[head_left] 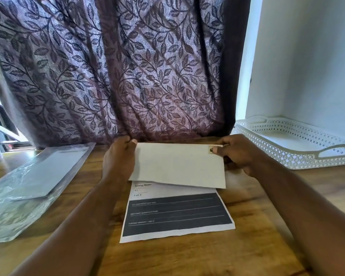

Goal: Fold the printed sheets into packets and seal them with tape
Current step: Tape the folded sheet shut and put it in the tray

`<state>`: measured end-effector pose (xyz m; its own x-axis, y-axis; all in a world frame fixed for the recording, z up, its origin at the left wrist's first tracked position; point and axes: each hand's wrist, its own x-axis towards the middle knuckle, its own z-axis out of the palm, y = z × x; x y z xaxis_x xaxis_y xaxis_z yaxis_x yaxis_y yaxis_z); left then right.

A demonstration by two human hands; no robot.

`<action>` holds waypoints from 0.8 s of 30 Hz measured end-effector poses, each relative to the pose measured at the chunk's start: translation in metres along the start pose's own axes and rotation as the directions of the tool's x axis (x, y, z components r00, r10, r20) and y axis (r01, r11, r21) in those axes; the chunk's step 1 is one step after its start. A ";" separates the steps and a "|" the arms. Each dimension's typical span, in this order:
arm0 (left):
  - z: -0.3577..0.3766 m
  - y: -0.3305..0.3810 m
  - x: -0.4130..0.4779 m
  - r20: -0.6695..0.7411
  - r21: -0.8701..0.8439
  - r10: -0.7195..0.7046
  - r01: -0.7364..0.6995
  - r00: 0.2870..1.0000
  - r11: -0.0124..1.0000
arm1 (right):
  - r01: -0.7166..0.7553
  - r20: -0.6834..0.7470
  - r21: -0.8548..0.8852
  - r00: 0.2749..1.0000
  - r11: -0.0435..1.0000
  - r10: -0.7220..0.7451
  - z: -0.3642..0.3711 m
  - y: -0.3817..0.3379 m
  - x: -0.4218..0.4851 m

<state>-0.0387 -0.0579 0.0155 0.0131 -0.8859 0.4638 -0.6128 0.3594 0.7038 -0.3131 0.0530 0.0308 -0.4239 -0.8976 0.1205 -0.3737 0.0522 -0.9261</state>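
Printed sheet (177, 214) lies flat on the wooden table (247, 246) straight ahead of the person. Its near part shows a dark block crossed by white lines under small text reading "Living Room" and "2 of 3". Its far part is turned over toward the person as a flap (177, 164) with a blank white back. The left hand (119, 158) grips the flap's far left corner, thumb on top and fingers curled behind. The right hand (239, 154) pinches the far right corner, its thumb tip pressed onto the paper. A clear plastic sleeve (28, 186) holding paper lies to the left, a white perforated tray (287, 156) to the right, and a leaf-patterned curtain (118, 66) hangs behind.
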 end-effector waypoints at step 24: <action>0.004 0.000 -0.004 0.197 -0.561 -0.263 0.329 0.944 0.760 | -0.009 -0.051 -0.119 0.999 0.993 0.003 -0.029 -0.006 0.000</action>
<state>-0.0423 -0.0559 0.0115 0.0177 -0.9890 0.1468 -0.0184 0.1465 0.9890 -0.3352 0.0651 0.0470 -0.4664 -0.8741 0.1356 -0.4656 0.1123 -0.8778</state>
